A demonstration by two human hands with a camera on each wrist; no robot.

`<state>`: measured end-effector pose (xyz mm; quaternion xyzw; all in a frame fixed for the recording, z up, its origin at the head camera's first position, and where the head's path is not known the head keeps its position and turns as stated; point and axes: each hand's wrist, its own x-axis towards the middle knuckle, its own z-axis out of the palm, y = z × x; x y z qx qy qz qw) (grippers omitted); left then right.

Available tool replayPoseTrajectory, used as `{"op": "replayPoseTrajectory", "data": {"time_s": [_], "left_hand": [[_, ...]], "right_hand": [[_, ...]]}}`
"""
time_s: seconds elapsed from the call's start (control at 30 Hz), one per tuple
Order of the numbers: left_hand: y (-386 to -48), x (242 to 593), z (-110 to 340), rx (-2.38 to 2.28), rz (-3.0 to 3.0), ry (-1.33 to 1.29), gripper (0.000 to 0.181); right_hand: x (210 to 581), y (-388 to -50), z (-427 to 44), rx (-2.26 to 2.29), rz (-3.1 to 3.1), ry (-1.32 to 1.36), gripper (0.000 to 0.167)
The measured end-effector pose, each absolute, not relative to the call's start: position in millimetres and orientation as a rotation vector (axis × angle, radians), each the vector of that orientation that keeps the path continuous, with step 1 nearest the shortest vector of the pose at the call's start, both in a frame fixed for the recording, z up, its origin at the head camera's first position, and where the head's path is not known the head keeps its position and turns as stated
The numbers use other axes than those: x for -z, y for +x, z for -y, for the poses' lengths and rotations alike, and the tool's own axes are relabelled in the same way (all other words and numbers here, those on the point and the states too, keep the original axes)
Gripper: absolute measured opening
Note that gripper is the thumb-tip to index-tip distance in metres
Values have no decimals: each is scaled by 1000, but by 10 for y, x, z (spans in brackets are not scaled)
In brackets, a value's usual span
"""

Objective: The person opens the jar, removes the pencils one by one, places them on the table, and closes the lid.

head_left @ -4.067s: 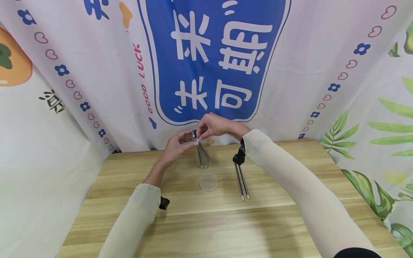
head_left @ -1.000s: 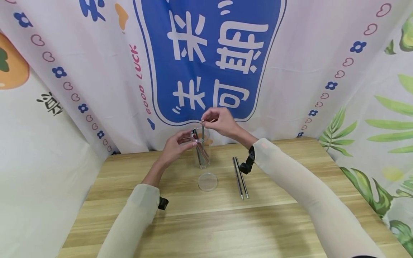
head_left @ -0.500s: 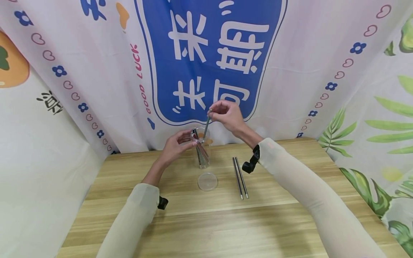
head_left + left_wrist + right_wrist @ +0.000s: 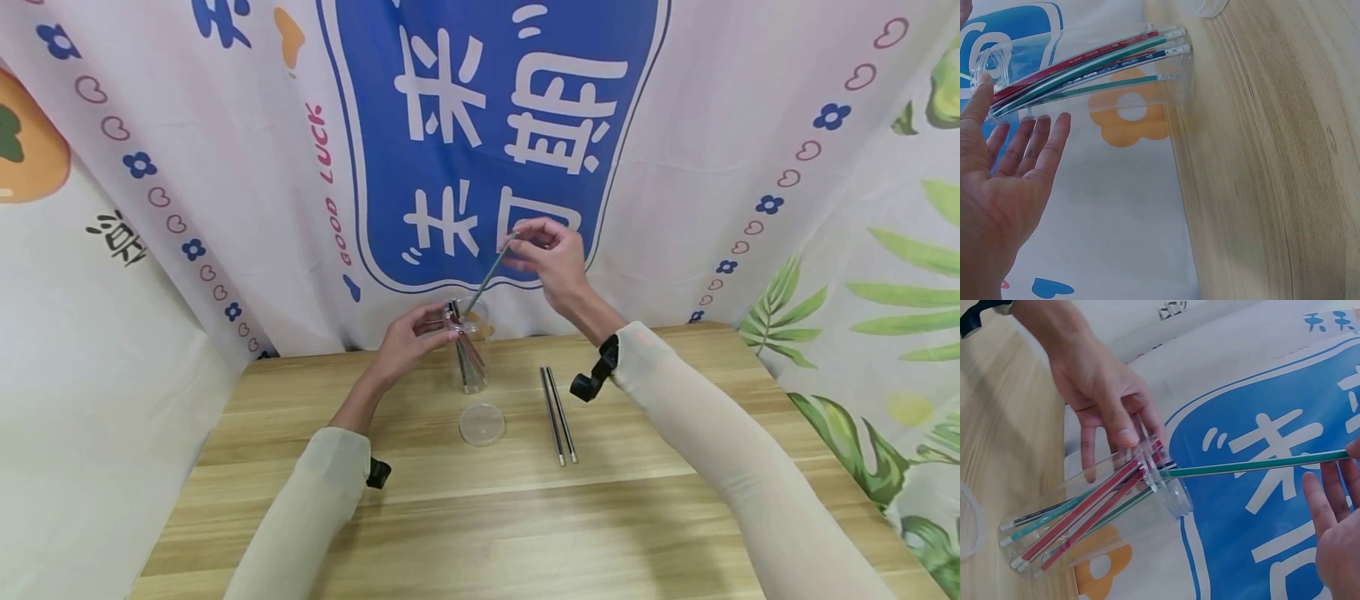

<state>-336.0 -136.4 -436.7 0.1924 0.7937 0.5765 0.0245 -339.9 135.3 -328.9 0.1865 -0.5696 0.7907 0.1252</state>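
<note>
My left hand [image 4: 405, 343] grips a clear plastic jar [image 4: 480, 379] by its neck, thumb at the rim. The jar stands upright near the table's back edge. Inside lean several pencils [image 4: 1119, 56] in red, green and dark blue, most plainly seen in the left wrist view. Up and to the right of the mouth, my right hand [image 4: 553, 260] pinches a green pencil [image 4: 1254, 464] near its upper end. That pencil slants, and its lower end is at the jar's mouth.
A round clear lid [image 4: 482, 424] lies in front of the jar. To its right, two dark pencils [image 4: 558, 417] lie side by side on the wooden table [image 4: 450, 525]. A printed cloth [image 4: 667, 208] hangs right behind the table.
My right hand has risen from the jar's mouth and moved right, drawing the green pencil up and tilting it. The left hand stays on the jar; the lid and two table pencils stay put.
</note>
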Motion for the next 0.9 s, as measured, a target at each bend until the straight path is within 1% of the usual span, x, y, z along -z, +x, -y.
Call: {"op": "replayPoseTrajectory", "data": {"time_s": [0.3, 0.57, 0.9], "left_hand": [[-3341, 4349, 1364, -1758, -2462, 590, 65], [-3349, 4353, 1371, -1750, -2477, 576, 65], [-3345, 4351, 1365, -1744, -2492, 598, 65]], "right_hand": [[3183, -3375, -1511, -2400, 1464, 434, 11], [3121, -3320, -1662, -2420, 1414, 377, 11], [3126, -3226, -1858, -2473, 1387, 328, 18]]}}
